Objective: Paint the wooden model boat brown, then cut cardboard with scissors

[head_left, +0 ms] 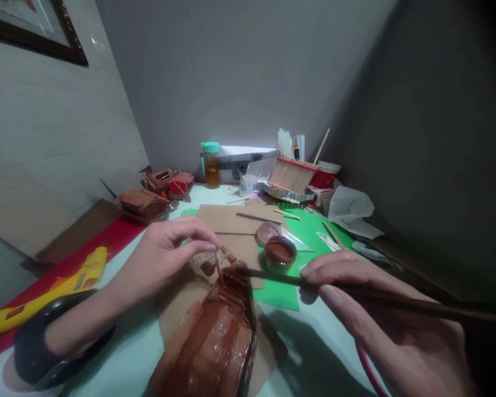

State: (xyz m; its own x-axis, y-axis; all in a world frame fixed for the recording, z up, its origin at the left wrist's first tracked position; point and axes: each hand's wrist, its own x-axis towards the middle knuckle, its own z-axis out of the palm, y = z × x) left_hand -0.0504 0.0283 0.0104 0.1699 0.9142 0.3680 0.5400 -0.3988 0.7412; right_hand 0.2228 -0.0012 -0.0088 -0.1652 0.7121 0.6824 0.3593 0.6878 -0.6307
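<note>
The brown model [215, 342] lies in the near middle of the desk [134, 336], reaching from the bottom edge of the view toward the paint jar. The left hand [165, 251] is at its far end, with thumb and forefinger pressed together on a thin stick [220, 269], which stands up there. The fingers of the right hand [380, 314] pinch the dark handle of a brush [281, 277]. Its tip is at the far end of the model, near the thin stick; whether it touches the surface, I cannot tell exactly.

As I judge, the coating is well advanced. The broad upper face is brown and shines as if wet, and the small parts at the far end are also mostly brown. Some patches on the left side look more dull and lighter, so they perhaps need more paint. The underside is hidden, and I cannot say if it is done.

The open jar [279, 264] stands just beyond the brush, with brown paint inside, so the work seems not finished. Its lid [268, 234] is just behind it. More brown models [143, 204] sit together at the far left.
</note>
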